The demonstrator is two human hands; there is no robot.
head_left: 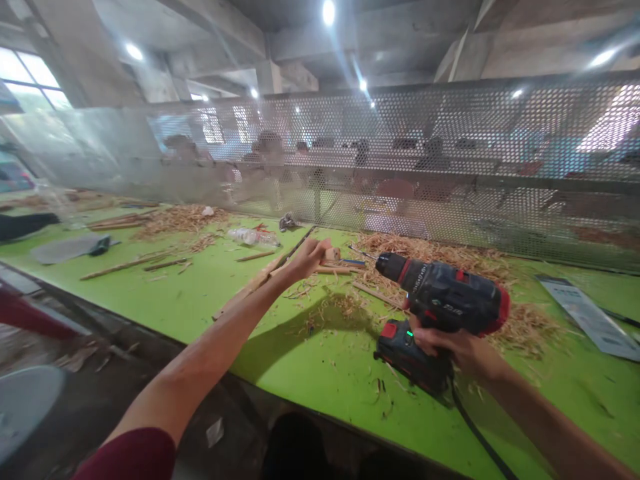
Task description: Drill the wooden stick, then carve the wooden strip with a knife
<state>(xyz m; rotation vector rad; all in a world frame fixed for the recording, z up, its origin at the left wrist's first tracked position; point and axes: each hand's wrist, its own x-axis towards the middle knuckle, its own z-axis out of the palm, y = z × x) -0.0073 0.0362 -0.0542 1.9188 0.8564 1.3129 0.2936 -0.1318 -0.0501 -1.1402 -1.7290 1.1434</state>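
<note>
My right hand (445, 343) is wrapped round the grip of a black and red cordless drill (450, 297). The bit (363, 252) points left, toward my left hand (307, 259), and a green light glows on the battery base. My left hand is closed on a short piece of wood (333, 254), whose pale end faces the drill bit. The bit tip and the wood look a little apart. Below the wood, thin sticks and a blue pen-like item (353, 262) lie on the green table (200, 293).
Wood shavings (430, 252) are heaped behind the drill, with more at the back left. A long wooden strip (250, 287), a clear plastic bottle (254, 237) and a flat printed packet (587, 317) lie on the table. A perforated metal screen (450, 160) stands along the back; people sit beyond it.
</note>
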